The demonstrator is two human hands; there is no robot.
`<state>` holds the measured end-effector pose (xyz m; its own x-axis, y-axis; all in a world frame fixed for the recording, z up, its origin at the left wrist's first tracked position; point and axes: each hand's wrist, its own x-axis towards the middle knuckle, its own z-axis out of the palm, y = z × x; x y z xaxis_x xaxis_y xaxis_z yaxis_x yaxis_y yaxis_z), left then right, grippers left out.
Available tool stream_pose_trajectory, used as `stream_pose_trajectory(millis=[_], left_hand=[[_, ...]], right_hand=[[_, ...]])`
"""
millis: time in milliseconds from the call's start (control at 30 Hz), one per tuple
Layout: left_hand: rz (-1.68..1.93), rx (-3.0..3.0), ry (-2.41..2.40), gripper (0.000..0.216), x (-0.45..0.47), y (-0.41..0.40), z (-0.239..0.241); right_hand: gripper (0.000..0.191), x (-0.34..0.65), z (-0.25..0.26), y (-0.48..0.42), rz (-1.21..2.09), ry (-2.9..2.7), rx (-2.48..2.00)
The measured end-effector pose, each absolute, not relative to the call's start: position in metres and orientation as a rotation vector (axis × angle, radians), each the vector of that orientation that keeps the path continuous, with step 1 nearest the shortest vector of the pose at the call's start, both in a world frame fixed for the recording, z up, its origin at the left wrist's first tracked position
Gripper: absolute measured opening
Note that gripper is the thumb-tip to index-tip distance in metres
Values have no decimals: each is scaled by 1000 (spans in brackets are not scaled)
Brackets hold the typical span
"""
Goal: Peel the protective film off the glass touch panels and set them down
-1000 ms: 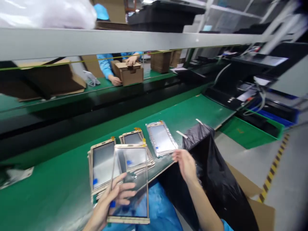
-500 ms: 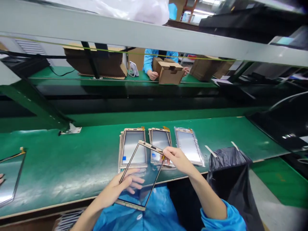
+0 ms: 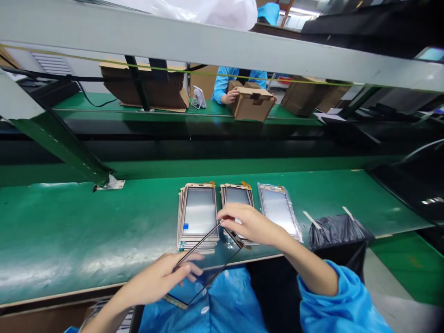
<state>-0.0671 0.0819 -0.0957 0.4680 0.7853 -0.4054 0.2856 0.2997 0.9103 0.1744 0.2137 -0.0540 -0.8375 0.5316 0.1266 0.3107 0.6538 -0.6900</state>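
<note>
I hold a glass touch panel with a gold-coloured border (image 3: pixel 204 273) tilted almost flat above the near edge of the green table (image 3: pixel 86 231). My left hand (image 3: pixel 166 277) is closed around its lower part. My right hand (image 3: pixel 248 224) pinches the panel's far corner, over the middle stack of panels (image 3: pixel 237 194). A taller stack of the same panels (image 3: pixel 199 212) lies just left of it. A single panel in a clear wrapper (image 3: pixel 279 210) lies to the right.
A black bag in a box (image 3: pixel 338 231) stands at the table's right edge, fixed with tape strips. A grey shelf bar (image 3: pixel 222 46) crosses overhead. Across the line, a person in a blue coat (image 3: pixel 222 81) handles a cardboard box (image 3: pixel 253 104).
The view swung left from the black bag back to the table. My right hand came from the bag to the panel's far corner, and the panel tipped from upright to nearly flat.
</note>
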Motion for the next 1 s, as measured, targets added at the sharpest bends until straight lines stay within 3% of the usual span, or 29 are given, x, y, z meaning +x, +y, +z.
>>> stream_pose_trajectory(millis=[400, 633, 733, 800, 1000], left_hand=[[445, 1345, 1090, 34, -72, 81, -85], [445, 1072, 1024, 36, -70, 84, -86], [490, 998, 954, 36, -73, 86, -90], [519, 949, 919, 36, -76, 88, -95], [607, 830, 906, 36, -84, 97, -108]], right_hand=[[17, 174, -43, 212, 702, -2806, -503], [27, 177, -59, 202, 91, -2626, -391], [24, 183, -66, 193, 31, -2525, -381], [21, 190, -68, 186, 181, -2503, -381], [12, 209, -73, 167, 1210, -2141, -578]])
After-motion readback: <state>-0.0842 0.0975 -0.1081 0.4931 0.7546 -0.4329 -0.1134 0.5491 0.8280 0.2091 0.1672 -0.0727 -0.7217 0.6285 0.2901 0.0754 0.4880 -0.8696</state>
